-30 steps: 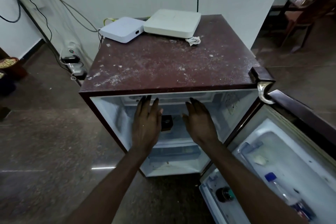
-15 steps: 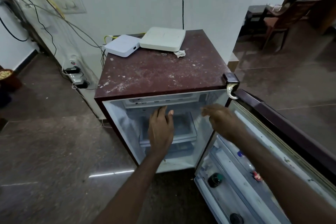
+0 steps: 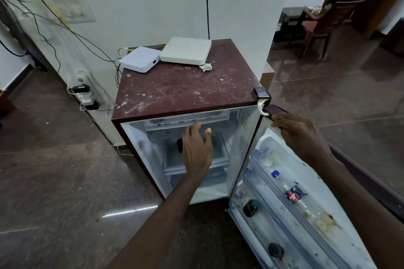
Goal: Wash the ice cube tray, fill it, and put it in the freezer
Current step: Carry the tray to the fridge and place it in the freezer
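Two hands: left hand (image 3: 196, 148) flat before the freezer (image 3: 175, 122), right hand (image 3: 301, 135) gripping door (image 3: 290, 240)

**Around your work area**

At twelve o'clock you see a small white box (image 3: 140, 62) just beside a flatter white box (image 3: 185, 50), with a crumpled scrap (image 3: 206, 67) at the flatter one's near corner. At ten o'clock a power strip (image 3: 84, 94) sits low, with loose cables (image 3: 43, 17) running above it. At two o'clock stands a wooden chair (image 3: 323, 26). At four o'clock a blue-capped bottle (image 3: 284, 183) lies tilted.
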